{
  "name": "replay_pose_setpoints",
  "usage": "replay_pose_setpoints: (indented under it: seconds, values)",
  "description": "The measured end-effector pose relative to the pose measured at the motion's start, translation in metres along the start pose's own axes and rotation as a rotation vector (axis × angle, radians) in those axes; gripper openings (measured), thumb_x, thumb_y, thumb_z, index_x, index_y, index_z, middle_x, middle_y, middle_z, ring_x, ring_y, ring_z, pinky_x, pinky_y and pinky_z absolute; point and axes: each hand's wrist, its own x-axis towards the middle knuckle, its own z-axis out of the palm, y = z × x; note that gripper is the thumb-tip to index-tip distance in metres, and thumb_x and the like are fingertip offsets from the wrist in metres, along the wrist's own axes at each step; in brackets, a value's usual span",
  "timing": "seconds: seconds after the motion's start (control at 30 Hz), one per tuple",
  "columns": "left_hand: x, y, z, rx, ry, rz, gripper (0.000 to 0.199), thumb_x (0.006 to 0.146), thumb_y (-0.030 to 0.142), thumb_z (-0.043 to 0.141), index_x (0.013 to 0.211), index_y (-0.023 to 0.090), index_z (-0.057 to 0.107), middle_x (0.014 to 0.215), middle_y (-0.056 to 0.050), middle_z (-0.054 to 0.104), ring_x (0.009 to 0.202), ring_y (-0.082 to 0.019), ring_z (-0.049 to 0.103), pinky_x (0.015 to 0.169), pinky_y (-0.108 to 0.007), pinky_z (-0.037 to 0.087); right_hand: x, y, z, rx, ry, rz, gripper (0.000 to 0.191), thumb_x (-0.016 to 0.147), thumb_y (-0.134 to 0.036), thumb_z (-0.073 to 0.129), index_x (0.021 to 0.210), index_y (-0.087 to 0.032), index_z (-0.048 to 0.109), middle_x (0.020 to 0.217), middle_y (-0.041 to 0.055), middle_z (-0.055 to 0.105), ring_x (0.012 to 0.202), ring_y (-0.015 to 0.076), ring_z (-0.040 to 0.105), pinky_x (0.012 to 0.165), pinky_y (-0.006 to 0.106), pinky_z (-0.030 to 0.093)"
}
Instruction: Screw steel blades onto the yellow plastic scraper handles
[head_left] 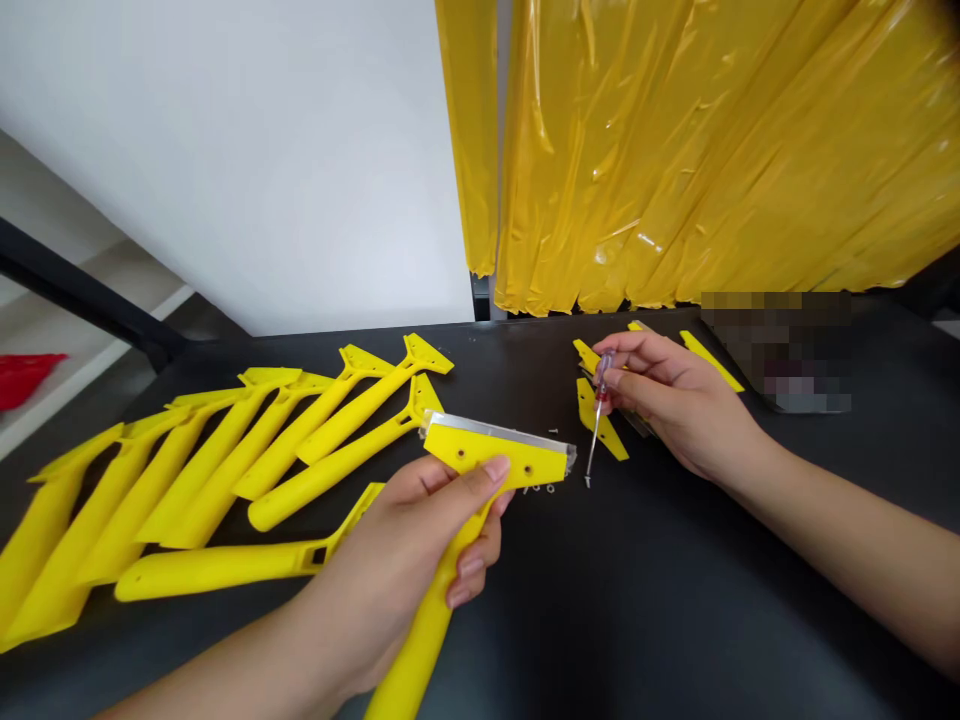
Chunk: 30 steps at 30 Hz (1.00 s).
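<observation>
My left hand [442, 525] is closed around a yellow scraper [420, 640], its thumb pressing on the head. A metal blade [495, 430] runs along the head's far edge, and two screw holes show in the yellow plate. In my right hand [675, 390] a small screwdriver [602, 385] with a clear, reddish handle is pinched, shaft pointing down. A small screw [588, 481] is at its tip. Several tiny nuts [550, 489] lie between the scraper head and the screwdriver. Loose yellow plates [600, 420] rest beneath and beside my right hand.
Several yellow scraper handles [232, 440] lie in a slanted row on the black table [645, 610] at left. A single yellow plate [711, 360] and a dark, blurred-out object [787, 360] are at the right. Yellow plastic sheeting [675, 150] hangs behind the table, beside a white panel [262, 150].
</observation>
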Motion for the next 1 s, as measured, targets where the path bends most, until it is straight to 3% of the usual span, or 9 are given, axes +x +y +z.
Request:
replay_pose_setpoints:
  seconds: [0.5,0.83,1.0]
  values:
    - [0.004,-0.003,-0.003,-0.029,-0.024,0.008,0.037,0.098,0.049,0.070,0.079,0.020,0.058,0.053,0.005,0.047,0.046,-0.008,0.036,0.046,-0.021,0.031,-0.005,-0.010,-0.001,-0.031,-0.025,-0.007,0.023,0.093,-0.030,0.080,0.115,-0.027,0.074,0.090,-0.0004,0.068,0.076,0.0133,0.068,0.070,0.026,0.061]
    - [0.005,-0.004,0.000,-0.079,-0.060,-0.040,0.035,0.097,0.048,0.072,0.077,0.021,0.059,0.054,0.004,0.045,0.049,-0.009,0.034,0.047,-0.021,0.029,-0.031,-0.040,0.011,-0.019,0.046,-0.252,0.028,0.096,-0.015,0.076,0.121,-0.025,0.075,0.101,0.0029,0.071,0.087,0.0133,0.070,0.079,0.022,0.061]
    - [0.002,-0.005,0.003,-0.068,-0.089,-0.060,0.036,0.098,0.048,0.070,0.079,0.020,0.058,0.054,0.005,0.045,0.049,-0.009,0.036,0.046,-0.020,0.030,-0.046,-0.055,0.022,0.048,0.112,-0.313,0.027,0.095,-0.011,0.074,0.118,-0.024,0.074,0.098,0.0032,0.074,0.083,0.0137,0.070,0.079,0.022,0.063]
